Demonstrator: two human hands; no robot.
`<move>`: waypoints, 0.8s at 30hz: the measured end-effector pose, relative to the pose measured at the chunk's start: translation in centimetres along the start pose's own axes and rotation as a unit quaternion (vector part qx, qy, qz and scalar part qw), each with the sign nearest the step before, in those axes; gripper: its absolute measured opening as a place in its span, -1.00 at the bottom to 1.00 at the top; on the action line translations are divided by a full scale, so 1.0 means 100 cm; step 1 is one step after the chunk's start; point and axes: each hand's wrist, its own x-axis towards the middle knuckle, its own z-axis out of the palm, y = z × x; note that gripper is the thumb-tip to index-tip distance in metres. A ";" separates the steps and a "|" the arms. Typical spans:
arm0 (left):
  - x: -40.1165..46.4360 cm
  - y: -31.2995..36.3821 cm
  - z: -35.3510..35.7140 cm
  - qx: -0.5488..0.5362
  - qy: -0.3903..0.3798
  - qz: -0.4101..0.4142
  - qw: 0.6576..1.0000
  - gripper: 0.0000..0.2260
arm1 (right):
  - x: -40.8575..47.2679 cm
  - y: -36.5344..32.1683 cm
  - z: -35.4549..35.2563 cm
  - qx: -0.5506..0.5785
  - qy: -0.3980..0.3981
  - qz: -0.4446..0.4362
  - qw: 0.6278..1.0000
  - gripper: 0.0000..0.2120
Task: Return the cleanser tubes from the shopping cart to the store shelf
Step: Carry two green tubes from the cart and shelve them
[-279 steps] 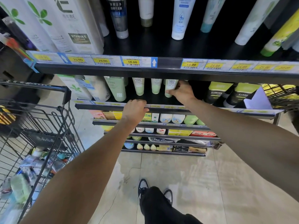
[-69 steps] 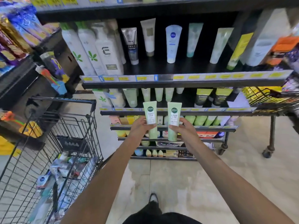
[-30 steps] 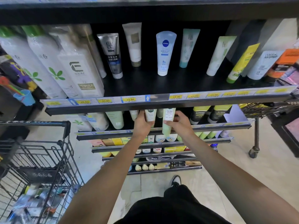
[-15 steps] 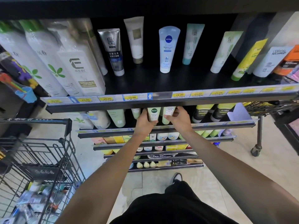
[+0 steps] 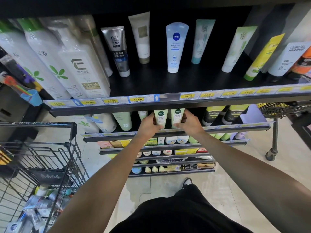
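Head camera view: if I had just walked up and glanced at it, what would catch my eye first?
Probably the two pale green cleanser tubes, left and right, held upright side by side at the second shelf, one gripped in the left hand and one in the right hand. Next, the blue-and-white Nivea tube standing on the shelf above, then the wire shopping cart at lower left.

Two cleanser tubes, left (image 5: 160, 118) and right (image 5: 177, 117): pale green, each with a dark green round logo up top and dark print below. Shelf (image 5: 168, 81) black, its edge strip carrying yellow price tags (image 5: 137, 99) and blue squares with white arrows (image 5: 156, 98); Nivea tube (image 5: 175, 47) light blue with navy logo, MEN tube (image 5: 117, 49) silver over dark blue. Shopping cart (image 5: 55, 158) black wire; contents blurred, probably blue-and-white packs.
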 end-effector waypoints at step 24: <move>-0.006 -0.009 0.000 0.060 0.022 0.003 0.998 -0.60 | -0.004 0.006 0.004 -0.052 0.005 -0.016 0.998 -0.44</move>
